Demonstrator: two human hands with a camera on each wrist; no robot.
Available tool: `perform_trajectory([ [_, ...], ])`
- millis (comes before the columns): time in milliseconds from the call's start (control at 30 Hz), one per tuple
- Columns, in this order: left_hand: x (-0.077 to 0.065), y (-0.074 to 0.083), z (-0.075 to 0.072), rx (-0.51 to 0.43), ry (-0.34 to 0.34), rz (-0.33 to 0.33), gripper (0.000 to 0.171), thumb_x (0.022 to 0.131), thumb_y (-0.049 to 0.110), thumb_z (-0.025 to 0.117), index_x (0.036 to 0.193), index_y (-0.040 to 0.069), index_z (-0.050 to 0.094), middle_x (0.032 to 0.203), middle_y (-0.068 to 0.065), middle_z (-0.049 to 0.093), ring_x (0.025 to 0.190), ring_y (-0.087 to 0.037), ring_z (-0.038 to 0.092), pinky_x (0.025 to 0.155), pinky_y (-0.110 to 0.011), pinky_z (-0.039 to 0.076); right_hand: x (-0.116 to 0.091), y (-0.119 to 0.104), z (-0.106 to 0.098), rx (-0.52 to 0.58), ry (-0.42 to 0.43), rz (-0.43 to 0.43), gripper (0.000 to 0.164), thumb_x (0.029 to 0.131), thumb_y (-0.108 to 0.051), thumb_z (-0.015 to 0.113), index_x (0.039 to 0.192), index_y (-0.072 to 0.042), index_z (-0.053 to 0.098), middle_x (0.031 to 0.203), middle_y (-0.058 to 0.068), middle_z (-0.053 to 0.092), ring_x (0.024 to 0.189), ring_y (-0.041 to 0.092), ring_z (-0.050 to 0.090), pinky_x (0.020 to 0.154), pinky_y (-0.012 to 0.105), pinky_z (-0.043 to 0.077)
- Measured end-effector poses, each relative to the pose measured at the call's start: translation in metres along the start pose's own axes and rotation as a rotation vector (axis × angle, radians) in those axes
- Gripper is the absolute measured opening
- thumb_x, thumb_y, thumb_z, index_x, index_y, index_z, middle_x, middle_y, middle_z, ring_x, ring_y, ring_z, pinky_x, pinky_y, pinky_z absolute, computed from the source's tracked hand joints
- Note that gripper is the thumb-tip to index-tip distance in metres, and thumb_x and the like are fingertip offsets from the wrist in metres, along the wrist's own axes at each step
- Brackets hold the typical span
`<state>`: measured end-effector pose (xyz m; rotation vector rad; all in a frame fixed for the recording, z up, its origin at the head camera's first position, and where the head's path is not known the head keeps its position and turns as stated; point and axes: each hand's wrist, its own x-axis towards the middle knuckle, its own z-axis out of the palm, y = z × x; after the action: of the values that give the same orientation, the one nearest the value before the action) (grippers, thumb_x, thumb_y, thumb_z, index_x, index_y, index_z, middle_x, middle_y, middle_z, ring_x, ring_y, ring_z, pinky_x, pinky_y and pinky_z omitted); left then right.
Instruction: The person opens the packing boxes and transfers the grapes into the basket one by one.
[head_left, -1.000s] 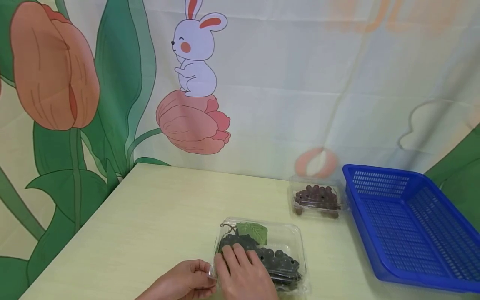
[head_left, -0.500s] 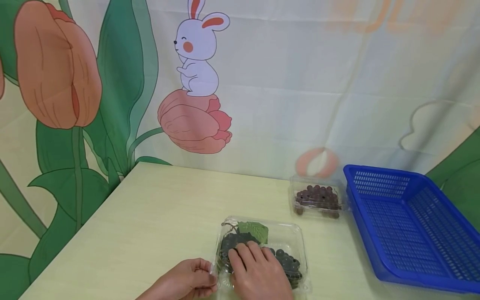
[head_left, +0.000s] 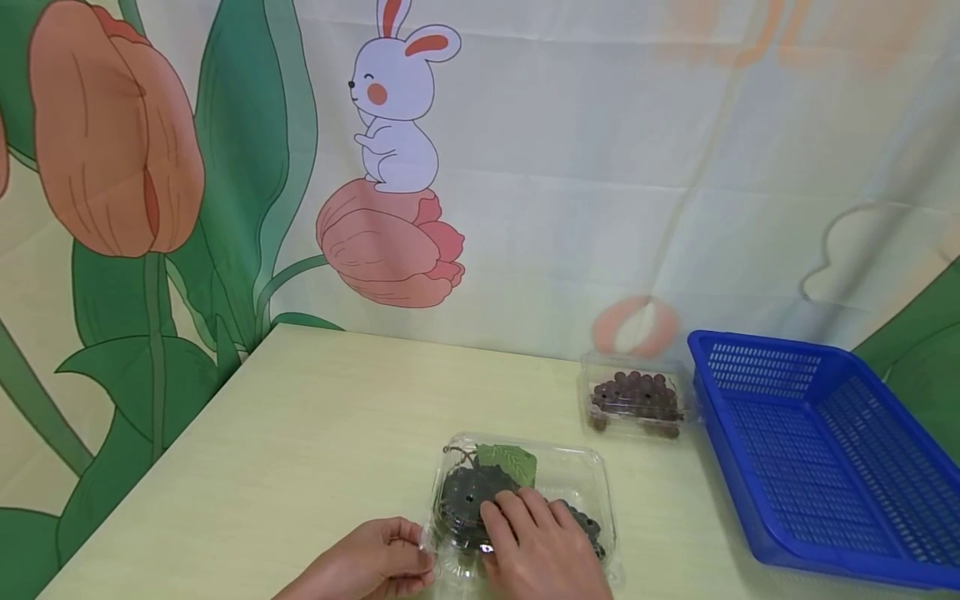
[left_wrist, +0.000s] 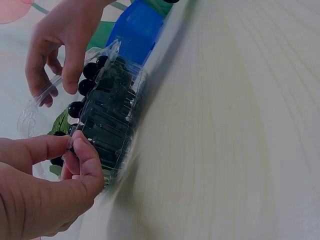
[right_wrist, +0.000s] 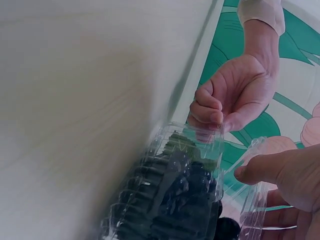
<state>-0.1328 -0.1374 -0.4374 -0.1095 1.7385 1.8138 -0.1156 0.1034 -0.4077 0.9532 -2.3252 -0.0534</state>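
A clear plastic clamshell box [head_left: 558, 471] of dark grapes [head_left: 472, 500] with a green leaf [head_left: 510, 462] sits at the table's front. My left hand [head_left: 375, 558] pinches the left front corner of its rim between thumb and fingers, seen closely in the left wrist view. My right hand [head_left: 543, 546] lies over the lid's front; its fingers bend over the lid [right_wrist: 252, 210], with the thumb on the other side of its edge. In both wrist views the lid stands apart from the base [left_wrist: 112, 135], and grapes show in the gap.
A smaller clear box [head_left: 588, 375] of reddish grapes [head_left: 637, 396] stands at the back right. Beside it, a blue perforated basket [head_left: 723, 475] occupies the table's right side. Behind the table [head_left: 322, 417] hangs a printed cloth [head_left: 540, 167] with tulips and a rabbit.
My right hand has slid rightward along the front of the lid, uncovering more of the grapes on the left. My left hand keeps its pinch at the corner, and the box stays in place.
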Motion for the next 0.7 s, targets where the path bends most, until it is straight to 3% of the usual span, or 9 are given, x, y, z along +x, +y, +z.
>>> perform_trajectory([
  [167, 0.0, 0.0, -0.001, -0.001, -0.007, -0.006, 0.006, 0.1, -0.001, 0.058, 0.1, -0.001, 0.052, 0.09, -0.009, 0.062, 0.076, -0.013, 0.064, 0.071, -0.021, 0.055, -0.005, 0.005, 0.0, 0.007, 0.005, 0.003, 0.05, 0.076, -0.042, 0.089, 0.114, -0.014, 0.071, 0.108, 0.001, 0.066, 0.097, 0.019, 0.062, 0.073, 0.033, 0.054],
  [367, -0.001, 0.002, -0.001, -0.002, -0.004, -0.02, 0.005, 0.101, -0.001, 0.057, 0.101, 0.0, 0.052, 0.089, -0.009, 0.062, 0.077, -0.014, 0.065, 0.073, -0.023, 0.056, -0.01, 0.007, -0.006, 0.037, -0.049, 0.011, 0.054, 0.083, -0.046, 0.084, 0.123, -0.013, 0.068, 0.118, 0.003, 0.064, 0.108, 0.02, 0.061, 0.086, 0.033, 0.054],
  [700, -0.001, 0.003, -0.001, 0.02, 0.004, -0.031, 0.005, 0.102, -0.002, 0.056, 0.102, 0.0, 0.052, 0.088, -0.009, 0.062, 0.078, -0.015, 0.065, 0.074, -0.026, 0.056, -0.015, 0.013, -0.004, 0.033, -0.04, -0.01, 0.053, 0.08, -0.048, 0.087, 0.118, -0.015, 0.071, 0.113, 0.002, 0.067, 0.102, 0.019, 0.063, 0.076, 0.033, 0.055],
])
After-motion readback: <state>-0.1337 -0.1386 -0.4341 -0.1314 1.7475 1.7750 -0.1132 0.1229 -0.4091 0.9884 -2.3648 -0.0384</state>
